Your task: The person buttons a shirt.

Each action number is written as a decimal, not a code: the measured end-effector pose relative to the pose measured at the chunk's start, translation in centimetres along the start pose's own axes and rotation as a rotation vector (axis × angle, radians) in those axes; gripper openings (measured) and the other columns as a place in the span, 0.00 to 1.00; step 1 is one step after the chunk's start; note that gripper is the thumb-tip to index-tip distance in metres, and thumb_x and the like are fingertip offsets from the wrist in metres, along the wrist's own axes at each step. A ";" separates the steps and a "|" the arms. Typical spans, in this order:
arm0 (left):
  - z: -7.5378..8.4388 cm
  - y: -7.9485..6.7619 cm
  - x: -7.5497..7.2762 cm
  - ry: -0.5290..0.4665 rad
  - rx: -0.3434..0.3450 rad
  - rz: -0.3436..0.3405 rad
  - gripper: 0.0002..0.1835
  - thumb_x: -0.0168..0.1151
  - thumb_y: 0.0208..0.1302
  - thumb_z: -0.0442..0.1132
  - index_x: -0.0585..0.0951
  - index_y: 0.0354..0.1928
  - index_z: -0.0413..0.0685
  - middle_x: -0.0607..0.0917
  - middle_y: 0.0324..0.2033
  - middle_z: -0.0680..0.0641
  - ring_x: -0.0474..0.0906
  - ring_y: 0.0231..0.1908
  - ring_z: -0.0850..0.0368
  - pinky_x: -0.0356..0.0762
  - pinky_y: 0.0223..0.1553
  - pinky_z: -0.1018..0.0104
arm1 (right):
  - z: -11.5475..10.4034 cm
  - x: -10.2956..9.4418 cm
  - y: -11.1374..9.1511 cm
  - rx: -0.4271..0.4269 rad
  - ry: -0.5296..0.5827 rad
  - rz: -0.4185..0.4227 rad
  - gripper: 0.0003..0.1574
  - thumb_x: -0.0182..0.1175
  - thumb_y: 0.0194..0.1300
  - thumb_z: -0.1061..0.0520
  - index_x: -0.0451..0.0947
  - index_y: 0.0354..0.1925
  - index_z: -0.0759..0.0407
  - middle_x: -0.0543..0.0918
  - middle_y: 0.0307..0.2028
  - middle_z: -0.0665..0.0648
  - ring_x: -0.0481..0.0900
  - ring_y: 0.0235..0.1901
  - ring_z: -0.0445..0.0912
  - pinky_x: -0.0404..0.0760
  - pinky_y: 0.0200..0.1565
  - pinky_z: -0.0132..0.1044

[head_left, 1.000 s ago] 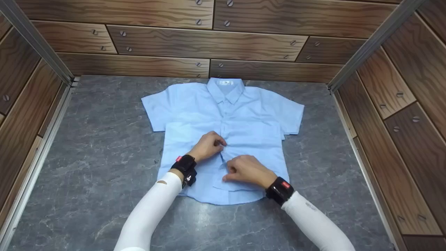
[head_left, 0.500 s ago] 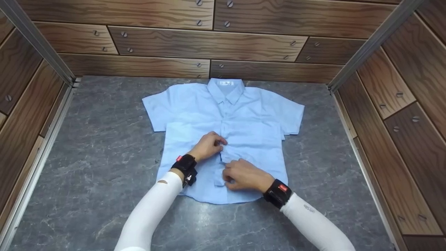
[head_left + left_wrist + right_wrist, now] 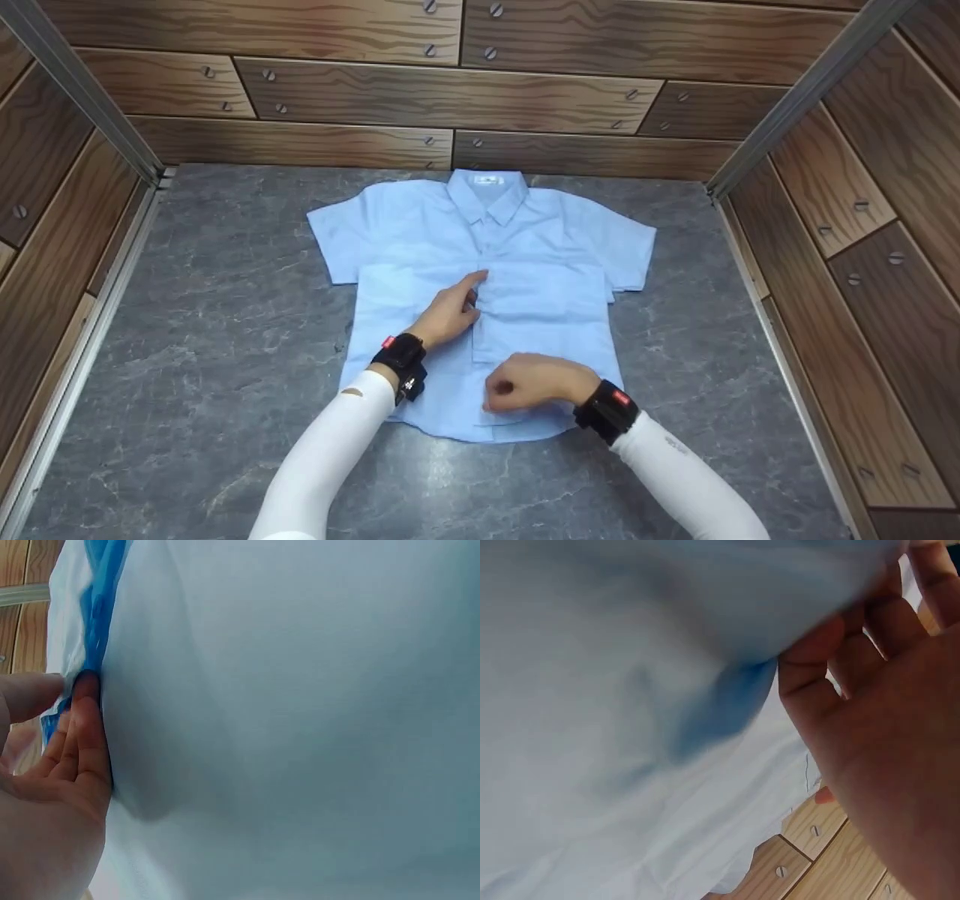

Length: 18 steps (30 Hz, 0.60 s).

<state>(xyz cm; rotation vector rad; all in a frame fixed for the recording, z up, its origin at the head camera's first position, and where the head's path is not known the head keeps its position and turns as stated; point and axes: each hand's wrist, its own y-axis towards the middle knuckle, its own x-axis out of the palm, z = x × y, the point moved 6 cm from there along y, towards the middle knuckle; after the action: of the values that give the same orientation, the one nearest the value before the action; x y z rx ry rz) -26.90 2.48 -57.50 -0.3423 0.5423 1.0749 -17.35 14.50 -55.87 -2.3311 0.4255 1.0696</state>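
A light blue short-sleeved shirt (image 3: 540, 300) lies spread front up, its collar towards the back wall. My left hand (image 3: 446, 311) is at the front placket, with its index finger stretched up along it. In the left wrist view, the thumb and fingertips of that hand (image 3: 64, 750) meet at the placket's edge, with cloth between them. Lower down, near the hem, my right hand (image 3: 529, 382) has curled fingers. The right wrist view shows the right hand (image 3: 885, 705) pinching a raised edge of the cloth; part of its grip is hidden by the fabric.
The shirt lies on a dark grey marbled tabletop (image 3: 225, 300). Wood-patterned panels (image 3: 442, 94) stand at the back and both sides. Metal rails (image 3: 810, 94) run along the corners. Both wrists wear black camera bands (image 3: 606, 411) over white sleeves (image 3: 322, 457).
My right hand has moved down a little towards the hem, and the bunched lower placket now lies straighter. The left hand stays in place, but its index finger has stretched out.
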 end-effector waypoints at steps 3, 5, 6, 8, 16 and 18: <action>-0.2 0.0 0.0 -0.016 -0.007 0.048 0.45 0.57 0.62 0.28 0.47 0.76 0.56 0.81 0.44 0.45 0.79 0.37 0.55 0.77 0.46 0.61 | 0.8 -2.5 0.5 0.053 0.016 0.179 0.16 0.56 0.68 0.44 0.77 0.25 0.45 0.73 0.18 0.41 0.70 0.18 0.34 0.72 0.24 0.29; -0.3 0.1 -0.2 -0.024 -0.005 0.102 0.47 0.55 0.62 0.27 0.43 0.77 0.55 0.82 0.45 0.45 0.80 0.38 0.55 0.78 0.47 0.61 | 1.9 -4.4 0.8 0.132 0.013 0.329 0.13 0.56 0.68 0.47 0.78 0.27 0.46 0.75 0.19 0.42 0.71 0.19 0.36 0.73 0.26 0.31; -0.3 0.1 -0.3 -0.022 0.007 0.134 0.46 0.54 0.62 0.26 0.42 0.77 0.53 0.83 0.46 0.45 0.81 0.38 0.54 0.78 0.48 0.61 | 2.5 -5.2 0.9 0.176 0.013 0.401 0.11 0.57 0.68 0.48 0.79 0.29 0.47 0.76 0.20 0.43 0.72 0.20 0.36 0.74 0.27 0.32; -0.2 0.1 -0.6 0.000 0.031 0.199 0.43 0.51 0.64 0.26 0.42 0.76 0.48 0.84 0.48 0.44 0.82 0.41 0.52 0.77 0.50 0.60 | 3.7 -6.8 1.2 0.269 -0.001 0.524 0.08 0.57 0.67 0.50 0.79 0.31 0.48 0.78 0.22 0.44 0.73 0.22 0.38 0.74 0.28 0.34; 0.2 0.3 -1.1 0.070 0.091 0.253 0.38 0.53 0.61 0.23 0.54 0.73 0.44 0.82 0.55 0.42 0.76 0.58 0.45 0.68 0.63 0.56 | 6.4 -9.5 3.7 0.502 -0.031 0.694 0.14 0.59 0.65 0.45 0.77 0.35 0.53 0.79 0.26 0.51 0.76 0.25 0.46 0.73 0.28 0.40; 0.0 0.3 -0.8 0.065 0.088 0.216 0.40 0.52 0.61 0.23 0.53 0.74 0.45 0.81 0.56 0.42 0.75 0.60 0.46 0.66 0.65 0.57 | 6.7 -9.5 4.3 0.552 -0.027 0.687 0.20 0.60 0.64 0.39 0.75 0.36 0.54 0.78 0.27 0.52 0.75 0.26 0.47 0.73 0.29 0.40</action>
<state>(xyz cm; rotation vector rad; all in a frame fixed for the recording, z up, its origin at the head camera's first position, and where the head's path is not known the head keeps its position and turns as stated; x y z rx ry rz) -27.47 2.02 -56.99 -0.2453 0.6943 1.2469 -29.56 15.52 -53.64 -1.6949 1.3833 1.0833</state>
